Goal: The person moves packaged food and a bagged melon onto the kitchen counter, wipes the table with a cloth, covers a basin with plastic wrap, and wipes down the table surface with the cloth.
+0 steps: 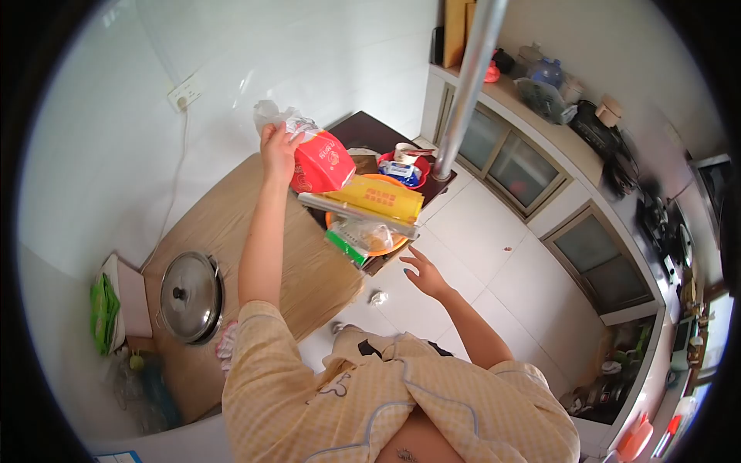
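My left hand (279, 148) grips the gathered, clear top of a red plastic bag (323, 160) with white print. The bag hangs over the far end of the wooden table, close to an orange basin (332, 220). Across that basin lie a yellow packet (382, 198) and a long silvery roll or tube (359, 215). A clear bag (370, 234) and a green-edged box (346, 245) sit in its near side. My right hand (424, 273) is in the air right of the basin, fingers apart and holding nothing.
A lidded pot (187, 297) stands on the wooden table (266, 224). Behind the basin, a red bowl (421, 174) holds a cup and a blue packet. A metal pole (469, 96) rises beside it. Counter cabinets (505, 147) line the right; crumpled white paper (378, 298) lies on the floor.
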A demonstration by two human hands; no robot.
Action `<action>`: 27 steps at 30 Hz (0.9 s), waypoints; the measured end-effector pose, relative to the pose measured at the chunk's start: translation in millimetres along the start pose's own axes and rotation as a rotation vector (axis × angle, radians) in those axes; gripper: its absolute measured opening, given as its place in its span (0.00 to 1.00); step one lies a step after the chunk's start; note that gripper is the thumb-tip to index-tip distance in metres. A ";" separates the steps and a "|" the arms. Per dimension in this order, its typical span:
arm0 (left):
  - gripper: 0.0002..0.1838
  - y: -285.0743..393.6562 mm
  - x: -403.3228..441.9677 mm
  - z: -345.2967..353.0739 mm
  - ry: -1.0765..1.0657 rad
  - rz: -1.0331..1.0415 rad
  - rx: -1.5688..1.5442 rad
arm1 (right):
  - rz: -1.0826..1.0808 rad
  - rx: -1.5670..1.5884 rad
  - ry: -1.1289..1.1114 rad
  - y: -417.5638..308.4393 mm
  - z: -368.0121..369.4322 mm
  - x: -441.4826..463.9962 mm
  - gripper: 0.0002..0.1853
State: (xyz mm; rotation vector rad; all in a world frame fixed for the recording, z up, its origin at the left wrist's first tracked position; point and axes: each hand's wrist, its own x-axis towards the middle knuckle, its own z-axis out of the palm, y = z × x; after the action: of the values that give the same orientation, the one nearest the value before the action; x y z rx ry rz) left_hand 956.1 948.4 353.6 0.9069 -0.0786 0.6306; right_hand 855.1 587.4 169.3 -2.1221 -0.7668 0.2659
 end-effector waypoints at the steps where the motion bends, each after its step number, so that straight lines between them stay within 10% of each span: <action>1: 0.05 -15.5 6.1 11.0 -0.015 -0.005 -0.002 | 0.032 -0.010 0.019 8.8 -6.3 -6.5 0.19; 11: 0.06 -153.2 96.4 61.7 0.087 -0.128 0.154 | 0.234 0.053 0.090 72.0 -18.2 -27.7 0.18; 20: 0.07 -288.0 150.1 -44.7 0.185 -0.295 0.719 | 0.385 0.019 0.093 103.2 -57.1 16.2 0.17; 27: 0.09 -268.3 92.6 -60.2 0.458 -0.644 0.518 | 0.410 0.192 -0.005 104.7 -41.7 31.0 0.16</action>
State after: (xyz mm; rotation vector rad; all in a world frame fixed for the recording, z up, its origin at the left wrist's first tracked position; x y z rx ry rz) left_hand 1165.5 917.3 155.1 1.1826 0.7920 0.2342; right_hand 942.7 531.3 116.2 -2.0781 -0.2871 0.5400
